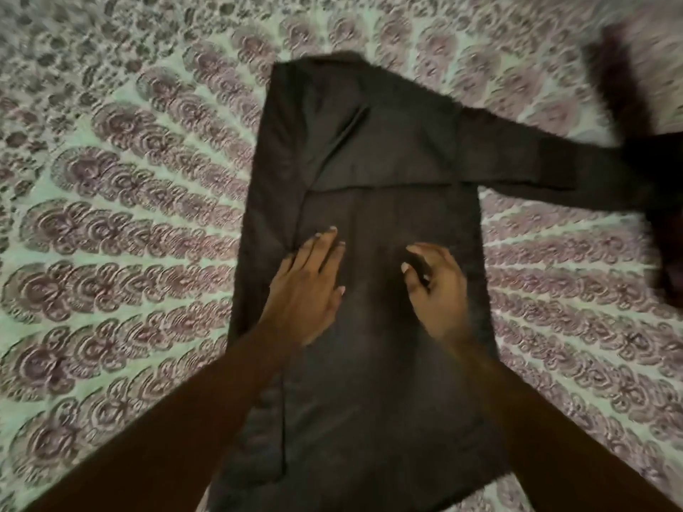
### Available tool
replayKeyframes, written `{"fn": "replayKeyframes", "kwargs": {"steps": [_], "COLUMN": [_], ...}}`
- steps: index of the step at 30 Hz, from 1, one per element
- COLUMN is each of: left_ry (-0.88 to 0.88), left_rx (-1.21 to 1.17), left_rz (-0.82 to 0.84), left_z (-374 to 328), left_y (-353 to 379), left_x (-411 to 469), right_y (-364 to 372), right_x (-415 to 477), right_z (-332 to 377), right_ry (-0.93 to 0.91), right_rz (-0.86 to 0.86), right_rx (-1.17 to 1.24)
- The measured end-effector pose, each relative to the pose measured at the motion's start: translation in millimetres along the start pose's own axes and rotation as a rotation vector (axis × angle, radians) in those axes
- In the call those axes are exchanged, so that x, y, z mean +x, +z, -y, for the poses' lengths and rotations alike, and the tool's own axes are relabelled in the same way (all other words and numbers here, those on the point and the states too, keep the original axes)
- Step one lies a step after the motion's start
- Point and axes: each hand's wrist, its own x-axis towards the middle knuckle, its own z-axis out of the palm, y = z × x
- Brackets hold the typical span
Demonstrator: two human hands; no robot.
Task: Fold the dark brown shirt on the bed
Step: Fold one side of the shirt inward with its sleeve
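Head view: a dark brown shirt (388,160) lies lengthwise on a patterned bed (111,179), one sleeve (536,168) stretched rightward. The left hand (306,286) presses flat, likely smoothing the fold. The right hand (436,286) curls loosely above the cloth; whether it pinches any is unclear.

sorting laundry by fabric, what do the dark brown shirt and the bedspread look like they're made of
Dark brown shirt: probably thin woven cloth, faint sheen; it lies flat with sharp creases. Bedspread: likely printed cotton, matte; repeating purple motifs on pale ground. Exact fibre unclear.
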Motion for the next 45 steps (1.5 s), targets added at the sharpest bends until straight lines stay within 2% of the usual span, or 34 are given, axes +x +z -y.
{"fn": "replayKeyframes", "kwargs": {"steps": [5, 9, 13, 17, 20, 32, 34, 36, 40, 42, 45], "left_ry": [-0.1, -0.183, -0.258, -0.248, -0.248, -0.266, -0.268, -0.274, -0.295, -0.299, -0.311], "left_rx": [-0.018, -0.009, -0.06, -0.05, -0.044, -0.065, -0.071, -0.082, -0.114, -0.126, -0.188], "left_rz": [0.007, 0.147, 0.261, 0.26, 0.234, 0.26, 0.265, 0.267, 0.318, 0.339, 0.275], "left_z": [-16, -11, -3, 3, 3, 2, 2, 2, -3, -6, -15], "left_y": [-10, 1, 25, 35, 37, 35, 35, 33, 26, 21, 12], "left_x": [102, 148, 159, 161, 159, 160, 161, 162, 163, 164, 167], "right_y": [-44, -64, -80, -105, -119, -156, -160, -158, -146, -137, -125], "right_x": [80, 138, 180, 213, 235, 249, 250, 249, 224, 202, 166], "right_z": [-23, -42, -74, -86, -110, -161, -163, -164, -143, -116, -69], "right_ry": [0.168, 0.315, 0.46, 0.673, 0.783, 1.0, 0.95, 0.803, 0.529, 0.39, 0.231], "right_rz": [-0.062, -0.08, -0.209, -0.304, -0.283, -0.227, -0.251, -0.323, -0.423, -0.365, -0.149], "right_rx": [-0.007, -0.045, -0.081, -0.25, -0.244, -0.195, -0.162, -0.077, 0.227, 0.398, 0.552]}}
